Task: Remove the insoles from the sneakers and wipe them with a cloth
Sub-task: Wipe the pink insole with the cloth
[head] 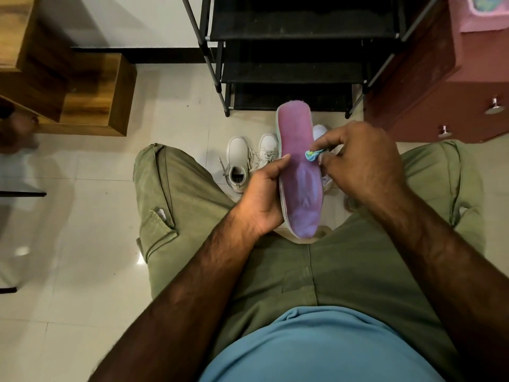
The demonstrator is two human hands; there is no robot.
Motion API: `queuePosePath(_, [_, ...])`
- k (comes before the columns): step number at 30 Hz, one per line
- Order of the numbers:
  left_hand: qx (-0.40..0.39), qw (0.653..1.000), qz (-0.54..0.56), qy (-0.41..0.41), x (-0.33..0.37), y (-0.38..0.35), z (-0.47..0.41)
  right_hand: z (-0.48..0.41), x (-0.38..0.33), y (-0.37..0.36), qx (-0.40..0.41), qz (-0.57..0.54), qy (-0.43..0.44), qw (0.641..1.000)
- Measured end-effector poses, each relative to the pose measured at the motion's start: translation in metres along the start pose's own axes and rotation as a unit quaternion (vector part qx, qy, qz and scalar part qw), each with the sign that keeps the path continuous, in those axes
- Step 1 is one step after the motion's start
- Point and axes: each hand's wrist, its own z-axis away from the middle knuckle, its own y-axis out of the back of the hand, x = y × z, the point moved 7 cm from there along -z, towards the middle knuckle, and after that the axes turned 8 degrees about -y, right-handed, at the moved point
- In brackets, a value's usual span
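Observation:
A purple insole [298, 172] stands lengthwise above my lap, toe end pointing away from me. My left hand [264, 194] grips its left edge near the heel half. My right hand [358, 161] pinches a small blue-green cloth [313, 155] and presses it on the insole's right side near the middle. White sneakers lie on the floor beyond my knees: one [237, 164] at the left, a second [267, 150] beside it, and a third white shoe [319, 131] mostly hidden behind the insole and my right hand.
A black shoe rack [289, 64] stands straight ahead. A reddish drawer cabinet [440, 100] is at the right and a wooden unit [82, 92] at the left. The floor is glossy cream tile [91, 216]. My legs in green trousers flank the sneakers.

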Motion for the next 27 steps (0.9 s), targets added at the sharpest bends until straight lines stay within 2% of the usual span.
queuePosePath(4, [-0.012,0.999,0.028,-0.034,0.004,-0.005,0.002,0.001,-0.001,-0.003,0.019,0.041,0.056,0.997])
queuePosePath(9, [-0.022,0.994,0.006,-0.103,0.011,-0.006,0.002,-0.003,0.002,-0.001,0.021,0.02,0.078,0.997])
queuePosePath(12, [0.0,0.993,0.004,-0.121,0.012,-0.01,0.005,0.0,-0.002,-0.004,0.011,0.013,0.108,0.994])
queuePosePath(19, [0.022,0.994,0.06,-0.092,0.011,-0.01,0.008,0.008,0.004,0.001,0.021,-0.032,0.116,0.993])
queuePosePath(22, [0.023,0.992,0.091,-0.087,0.009,-0.007,0.007,0.012,0.006,-0.005,0.026,-0.017,0.101,0.994])
queuePosePath(25, [0.041,0.992,0.083,-0.088,0.005,-0.006,0.008,0.015,0.003,-0.011,0.036,0.0,0.093,0.995])
queuePosePath(27, [0.051,0.991,0.077,-0.093,0.006,-0.005,0.011,0.021,-0.005,-0.018,0.018,-0.002,0.118,0.993])
